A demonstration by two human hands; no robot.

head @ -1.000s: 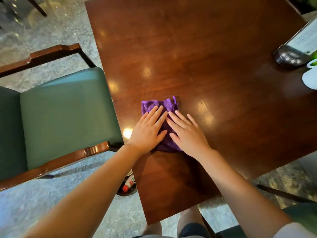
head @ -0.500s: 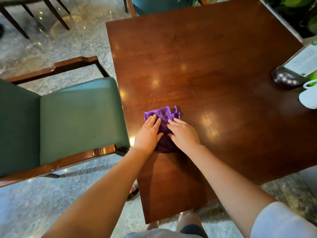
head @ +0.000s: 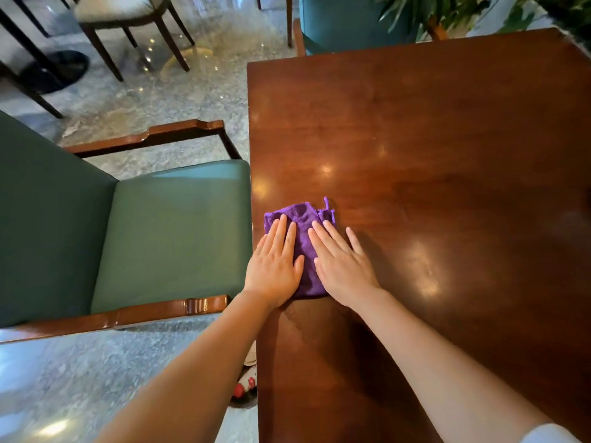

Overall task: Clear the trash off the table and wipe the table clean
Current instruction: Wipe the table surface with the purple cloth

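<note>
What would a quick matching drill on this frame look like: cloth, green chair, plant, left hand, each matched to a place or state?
Things:
1. purple cloth
2. green chair
3. plant
4. left hand

Places or states:
A. beyond the table's far edge
B. flat, palm down on the cloth
C. pressed under both hands near the table's left edge
D. left of the table

Pairs: 1-C, 2-D, 3-A, 4-B

No text, label, brand, number or sign can be read anywhere in the view. The purple cloth shows no legible tag, the wooden tabletop bears no writing, and the small object with a red cap on the floor by the table edge is too blurred for any print to be made out.
</note>
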